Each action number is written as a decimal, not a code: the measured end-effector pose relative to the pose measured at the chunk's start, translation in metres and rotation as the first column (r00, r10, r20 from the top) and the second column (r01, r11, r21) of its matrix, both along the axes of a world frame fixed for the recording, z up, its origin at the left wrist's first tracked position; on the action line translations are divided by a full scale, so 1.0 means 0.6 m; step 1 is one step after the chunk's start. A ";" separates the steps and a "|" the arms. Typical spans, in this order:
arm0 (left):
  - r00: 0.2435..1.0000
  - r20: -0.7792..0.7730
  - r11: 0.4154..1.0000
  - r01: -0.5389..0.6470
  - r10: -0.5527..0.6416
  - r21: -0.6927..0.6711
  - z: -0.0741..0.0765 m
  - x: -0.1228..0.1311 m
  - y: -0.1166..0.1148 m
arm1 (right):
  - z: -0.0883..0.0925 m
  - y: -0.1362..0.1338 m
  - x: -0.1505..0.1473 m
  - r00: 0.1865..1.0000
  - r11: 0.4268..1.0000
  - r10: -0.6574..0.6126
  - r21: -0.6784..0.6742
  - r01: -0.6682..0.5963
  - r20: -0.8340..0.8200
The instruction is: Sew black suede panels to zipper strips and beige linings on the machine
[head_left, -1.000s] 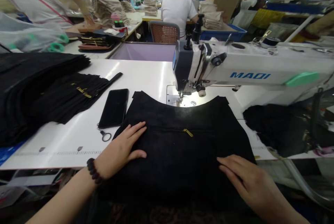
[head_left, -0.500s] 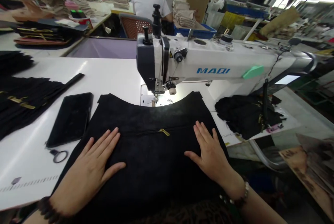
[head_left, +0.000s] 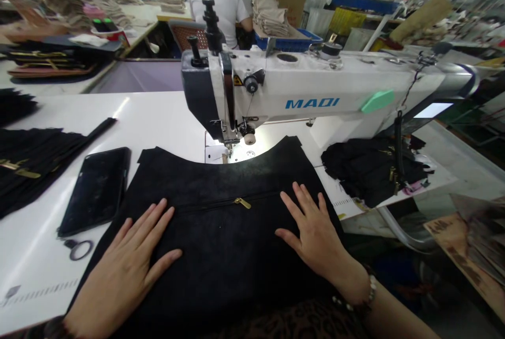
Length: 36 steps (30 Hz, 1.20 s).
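Black cloth panel (head_left: 221,255) with concave upper edge and brass-coloured zip pull (head_left: 243,203): lying across near edge of glossy white tabletop (head_left: 158,118). Left hand (head_left: 126,265): palm down on panel's left side, thumb splayed. Right hand (head_left: 315,233): fingers spread, on right side.

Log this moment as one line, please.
left hand: rests on black fabric panel | right hand: rests on panel, fingers spread | gold zipper pull: between hands | sewing machine: beyond panel

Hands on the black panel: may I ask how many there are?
2: the left hand, left of the gold zipper pull, and the right hand, right of it.
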<state>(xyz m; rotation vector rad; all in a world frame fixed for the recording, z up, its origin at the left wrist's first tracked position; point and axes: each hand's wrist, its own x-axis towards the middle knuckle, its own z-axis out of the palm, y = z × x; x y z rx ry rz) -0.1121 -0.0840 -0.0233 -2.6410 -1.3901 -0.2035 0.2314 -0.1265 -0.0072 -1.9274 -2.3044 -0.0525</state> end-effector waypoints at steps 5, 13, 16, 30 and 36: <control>1.000 0.008 1.000 0.006 -0.006 -0.002 0.002 0.001 0.002 | -0.004 0.000 0.002 1.000 1.000 0.016 0.025 -0.016 -0.003; 0.993 0.103 0.999 -0.046 0.048 -0.019 0.016 0.010 -0.006 | -0.004 -0.002 0.010 0.999 0.990 0.046 0.136 -0.044 -0.011; 0.994 0.085 0.997 -0.063 0.067 -0.047 0.021 0.011 -0.008 | 0.004 0.016 0.017 0.998 0.987 0.047 0.152 -0.042 -0.029; 0.996 0.074 0.999 -0.044 0.045 -0.016 0.020 0.012 -0.006 | -0.020 0.035 0.022 0.998 0.996 0.037 0.078 -0.041 0.055; 0.993 0.114 1.000 -0.020 0.020 -0.001 0.018 0.009 -0.004 | -0.020 0.034 0.022 0.999 0.997 -0.037 0.074 0.035 0.028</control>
